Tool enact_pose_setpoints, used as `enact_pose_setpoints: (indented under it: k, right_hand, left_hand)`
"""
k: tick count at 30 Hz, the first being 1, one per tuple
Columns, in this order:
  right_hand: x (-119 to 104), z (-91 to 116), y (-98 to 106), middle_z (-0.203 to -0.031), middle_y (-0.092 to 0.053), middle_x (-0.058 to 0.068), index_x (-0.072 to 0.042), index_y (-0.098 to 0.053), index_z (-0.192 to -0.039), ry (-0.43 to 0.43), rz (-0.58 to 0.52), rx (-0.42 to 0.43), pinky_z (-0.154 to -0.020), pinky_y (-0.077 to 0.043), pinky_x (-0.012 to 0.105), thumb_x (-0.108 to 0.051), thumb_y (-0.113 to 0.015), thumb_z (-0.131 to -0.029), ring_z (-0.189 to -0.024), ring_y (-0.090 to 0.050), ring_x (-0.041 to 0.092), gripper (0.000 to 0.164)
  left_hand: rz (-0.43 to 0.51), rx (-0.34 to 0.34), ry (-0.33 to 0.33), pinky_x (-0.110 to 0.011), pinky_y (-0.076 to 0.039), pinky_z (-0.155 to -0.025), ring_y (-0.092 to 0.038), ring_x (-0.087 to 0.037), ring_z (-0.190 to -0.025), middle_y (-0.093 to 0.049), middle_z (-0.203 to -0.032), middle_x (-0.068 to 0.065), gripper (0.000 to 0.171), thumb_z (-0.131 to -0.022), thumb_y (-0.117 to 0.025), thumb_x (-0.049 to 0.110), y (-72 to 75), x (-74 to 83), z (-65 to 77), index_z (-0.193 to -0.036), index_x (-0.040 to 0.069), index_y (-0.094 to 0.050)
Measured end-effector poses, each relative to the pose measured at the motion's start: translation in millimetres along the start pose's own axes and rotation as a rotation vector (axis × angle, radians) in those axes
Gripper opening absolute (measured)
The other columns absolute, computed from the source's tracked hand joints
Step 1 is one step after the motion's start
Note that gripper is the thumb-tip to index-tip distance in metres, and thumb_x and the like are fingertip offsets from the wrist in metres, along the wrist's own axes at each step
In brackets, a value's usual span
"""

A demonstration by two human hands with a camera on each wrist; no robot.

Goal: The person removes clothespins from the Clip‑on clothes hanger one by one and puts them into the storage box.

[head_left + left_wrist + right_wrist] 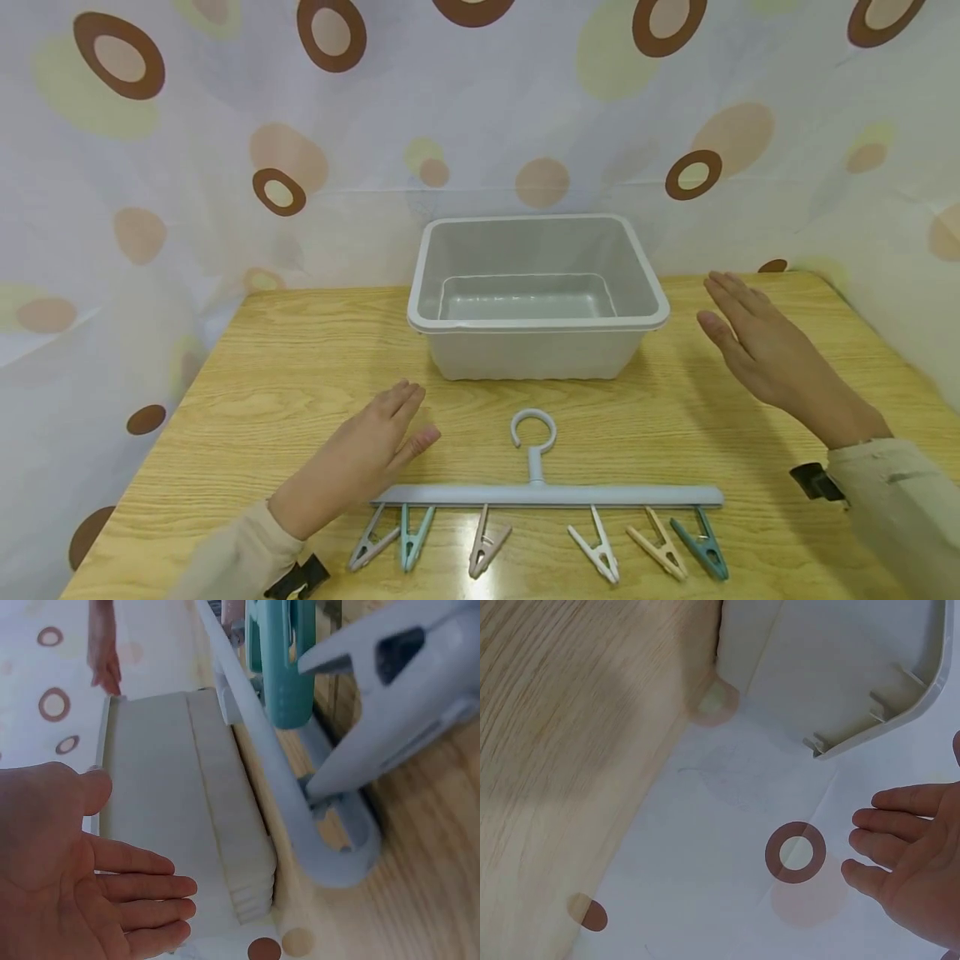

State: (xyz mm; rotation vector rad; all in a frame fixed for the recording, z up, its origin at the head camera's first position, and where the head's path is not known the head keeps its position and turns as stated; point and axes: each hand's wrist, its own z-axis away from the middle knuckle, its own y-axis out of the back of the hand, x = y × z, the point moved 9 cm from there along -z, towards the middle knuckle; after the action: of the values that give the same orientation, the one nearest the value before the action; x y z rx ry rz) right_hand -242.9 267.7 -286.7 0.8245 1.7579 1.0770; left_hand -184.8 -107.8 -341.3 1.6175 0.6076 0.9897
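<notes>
My left hand (363, 450), fingers straight and thumb spread, is held near the left end of a pale grey clip hanger (555, 497); it holds nothing. The hanger lies on the table with its round hook pointing away from me. Several clips hang toward me from its bar, among them a teal clip (410, 546), a white clip (600, 557), a yellow clip (660, 550) and a dark teal clip (707, 550). To the right of a grey plastic bin, my right hand (772, 358) is raised with straight fingers and nothing in it. Its palm shows in the right wrist view.
The grey bin (540, 354) stands upright behind the hanger, toward the far edge of the wooden table (300, 358). No contents show inside it. A white curtain (480, 108) with brown and green spots hangs along the back and sides.
</notes>
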Motion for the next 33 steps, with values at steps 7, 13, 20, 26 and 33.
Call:
enact_pose_setpoints:
  k: [7, 13, 20, 26, 33]
  right_hand:
    - [-12, -7, 2, -0.155, -0.016, 0.028, 0.007, -0.019, -0.149, 0.017, -0.005, 0.008, -0.114, -0.008, 0.057, -0.033, -0.031, -0.106, -0.144, -0.010, 0.043, 0.060]
    - [-28, -18, -1, -0.155, -0.018, 0.027, 0.007, -0.021, -0.149, 0.050, -0.001, 0.013, -0.115, -0.008, 0.055, -0.034, -0.031, -0.106, -0.144, -0.011, 0.042, 0.060]
    - [-38, -26, -1, -0.155, -0.019, 0.026, 0.008, -0.023, -0.148, 0.074, 0.020, 0.010, -0.118, -0.005, 0.048, -0.036, -0.029, -0.106, -0.145, -0.012, 0.039, 0.061]
    - [-43, -33, -3, -0.155, -0.018, 0.027, 0.009, -0.022, -0.148, 0.075, 0.032, -0.027, -0.118, -0.006, 0.048, -0.036, -0.028, -0.106, -0.144, -0.012, 0.040, 0.062]
    - [-42, -39, -6, -0.155, -0.015, 0.028, 0.011, -0.020, -0.148, 0.057, 0.072, -0.071, -0.117, -0.006, 0.049, -0.037, -0.025, -0.107, -0.144, -0.011, 0.042, 0.063]
  left_hand:
    - [-0.003, -0.014, -0.044, -0.051, -0.032, -0.108, -0.035, -0.043, -0.135, -0.040, -0.143, -0.031, 0.066, -0.101, -0.043, 0.043, -13.9, 12.0, -0.1, -0.138, -0.012, -0.041]
    - [-0.028, -0.055, -0.050, -0.050, -0.031, -0.109, -0.035, -0.041, -0.136, -0.039, -0.144, -0.029, 0.068, -0.102, -0.037, 0.046, -25.7, 20.2, 0.1, -0.139, -0.011, -0.042]
    - [-0.020, -0.076, -0.118, -0.048, -0.035, -0.108, -0.038, -0.040, -0.134, -0.043, -0.141, -0.028, 0.067, -0.102, -0.036, 0.046, -32.0, 37.5, -1.2, -0.137, -0.010, -0.044]
    - [-0.043, -0.104, -0.130, -0.046, -0.035, -0.108, -0.041, -0.039, -0.132, -0.045, -0.140, -0.028, 0.063, -0.102, -0.040, 0.043, -43.0, 46.7, 0.3, -0.137, -0.009, -0.045]
    - [-0.091, -0.127, -0.154, -0.045, -0.033, -0.110, -0.040, -0.037, -0.134, -0.044, -0.143, -0.025, 0.066, -0.102, -0.035, 0.047, -52.5, 55.2, 2.2, -0.139, -0.007, -0.045]
